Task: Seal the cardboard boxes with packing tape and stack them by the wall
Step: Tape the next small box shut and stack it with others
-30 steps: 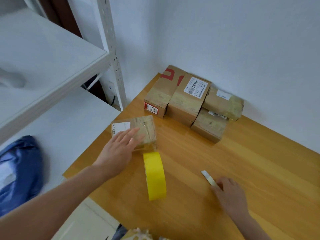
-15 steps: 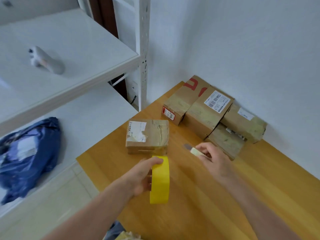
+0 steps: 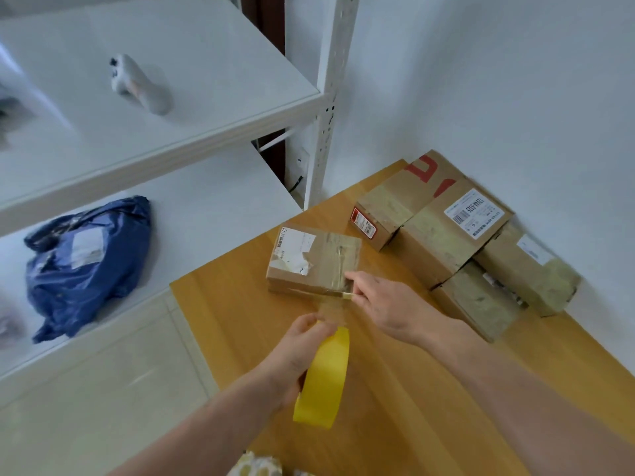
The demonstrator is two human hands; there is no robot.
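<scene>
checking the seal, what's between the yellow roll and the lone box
A clear tape strip runs from roll to box, seen in the head view.

Grey object point(image 3: 141, 85) on upper shelf point(image 3: 223, 63): blurred, unidentifiable. Patterned item point(image 3: 256, 467): cut off by bottom edge. Tool point(image 3: 347, 296) in right hand point(image 3: 388, 309): mostly hidden.
</scene>
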